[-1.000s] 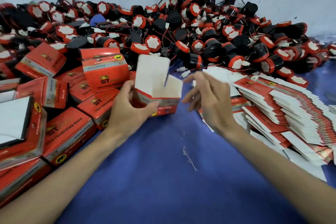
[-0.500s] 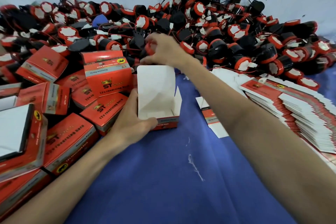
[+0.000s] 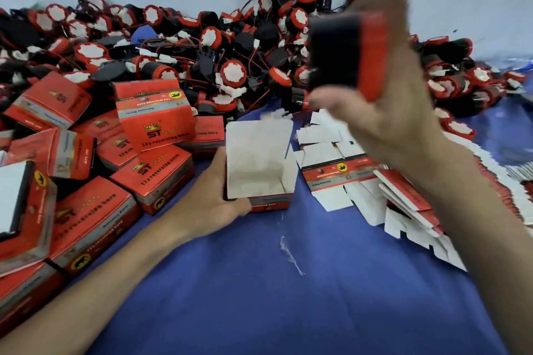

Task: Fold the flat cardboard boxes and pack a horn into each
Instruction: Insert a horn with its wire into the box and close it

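An open red box [image 3: 259, 170] with a white inside stands on the blue cloth [image 3: 288, 297], its lid flap raised toward the far side. My left hand [image 3: 213, 199] grips its left wall, thumb on the front edge. My right hand [image 3: 383, 112] holds a black horn with a red rim [image 3: 343, 55] in the air, above and to the right of the box; both are motion-blurred. A large heap of horns [image 3: 225, 66] with red and white wires fills the far side.
Closed red boxes [image 3: 150, 115] are piled on the left. Flat unfolded box blanks [image 3: 334, 170] lie to the right of the open box, with a long fanned stack of them [image 3: 504, 181] under my right arm. A pale wall rises behind the heap.
My right hand reached into the horn heap, took hold of one horn and has lifted it back to the right, above the box. My left hand still holds the open box.
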A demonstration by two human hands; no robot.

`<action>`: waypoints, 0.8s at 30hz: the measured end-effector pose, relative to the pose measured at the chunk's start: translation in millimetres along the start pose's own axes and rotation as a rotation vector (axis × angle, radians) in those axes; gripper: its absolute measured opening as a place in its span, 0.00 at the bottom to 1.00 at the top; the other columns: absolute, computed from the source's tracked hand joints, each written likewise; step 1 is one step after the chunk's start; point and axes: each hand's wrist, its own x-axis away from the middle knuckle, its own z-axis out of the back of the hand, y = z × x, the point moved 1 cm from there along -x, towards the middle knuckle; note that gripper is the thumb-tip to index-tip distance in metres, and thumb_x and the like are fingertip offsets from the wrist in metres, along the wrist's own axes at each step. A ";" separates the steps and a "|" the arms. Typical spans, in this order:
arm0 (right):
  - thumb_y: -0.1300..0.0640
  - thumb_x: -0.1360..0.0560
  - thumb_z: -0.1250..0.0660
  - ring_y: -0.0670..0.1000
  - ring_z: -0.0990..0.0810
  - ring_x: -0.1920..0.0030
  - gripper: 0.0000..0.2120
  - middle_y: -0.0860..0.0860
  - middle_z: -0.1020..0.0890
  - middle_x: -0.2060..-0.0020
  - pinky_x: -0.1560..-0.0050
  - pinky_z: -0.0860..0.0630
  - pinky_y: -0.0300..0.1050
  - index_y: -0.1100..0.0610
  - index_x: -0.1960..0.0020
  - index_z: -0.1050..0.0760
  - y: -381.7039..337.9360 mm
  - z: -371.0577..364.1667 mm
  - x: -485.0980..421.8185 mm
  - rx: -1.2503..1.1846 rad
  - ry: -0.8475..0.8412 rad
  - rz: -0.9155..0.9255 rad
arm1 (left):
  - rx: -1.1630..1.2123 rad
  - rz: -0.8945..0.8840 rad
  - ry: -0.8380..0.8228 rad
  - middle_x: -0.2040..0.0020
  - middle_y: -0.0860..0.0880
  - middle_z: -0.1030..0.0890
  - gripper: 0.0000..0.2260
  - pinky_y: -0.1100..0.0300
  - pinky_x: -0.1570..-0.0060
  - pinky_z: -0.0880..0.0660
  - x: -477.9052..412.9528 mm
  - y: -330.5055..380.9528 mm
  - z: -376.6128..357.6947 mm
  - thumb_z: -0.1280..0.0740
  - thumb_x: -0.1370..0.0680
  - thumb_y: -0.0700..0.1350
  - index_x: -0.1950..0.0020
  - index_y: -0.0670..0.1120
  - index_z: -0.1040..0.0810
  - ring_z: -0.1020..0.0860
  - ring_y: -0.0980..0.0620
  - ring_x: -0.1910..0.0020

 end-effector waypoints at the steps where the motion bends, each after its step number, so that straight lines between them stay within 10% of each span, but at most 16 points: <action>1: 0.40 0.30 0.33 0.38 0.21 0.52 0.28 0.38 0.23 0.49 0.54 0.23 0.34 0.55 0.39 0.38 -2.6 -6.1 1.1 0.064 -0.114 -0.007 | -0.031 0.004 -0.018 0.46 0.57 0.24 0.32 0.60 0.55 0.25 0.5 0.5 -0.4 0.34 0.40 0.43 0.38 0.59 0.37 0.25 0.64 0.50; 7: 0.29 0.30 0.43 0.52 0.31 0.38 0.40 0.50 0.32 0.37 0.48 0.24 0.52 0.50 0.26 0.45 14.8 -48.6 17.8 0.679 -0.680 -0.107 | 0.027 0.034 -0.049 0.45 0.49 0.21 0.35 0.49 0.46 0.23 1.3 4.0 2.4 0.34 0.40 0.39 0.33 0.54 0.35 0.23 0.54 0.46; 12: 0.30 0.27 0.46 0.53 0.29 0.44 0.39 0.52 0.35 0.40 0.66 0.36 0.44 0.51 0.25 0.51 15.1 -64.0 30.7 0.920 -0.641 -0.046 | 0.070 0.066 -0.033 0.44 0.42 0.22 0.32 0.42 0.43 0.26 0.0 2.8 4.7 0.34 0.40 0.39 0.36 0.45 0.32 0.24 0.45 0.43; 24: 0.28 0.30 0.55 0.54 0.27 0.65 0.32 0.48 0.29 0.53 0.65 0.32 0.49 0.55 0.48 0.33 12.2 -54.9 31.2 0.716 -0.545 -0.237 | -0.030 0.064 -0.018 0.48 0.50 0.22 0.31 0.45 0.48 0.24 2.4 3.7 2.1 0.32 0.40 0.42 0.37 0.45 0.34 0.23 0.57 0.51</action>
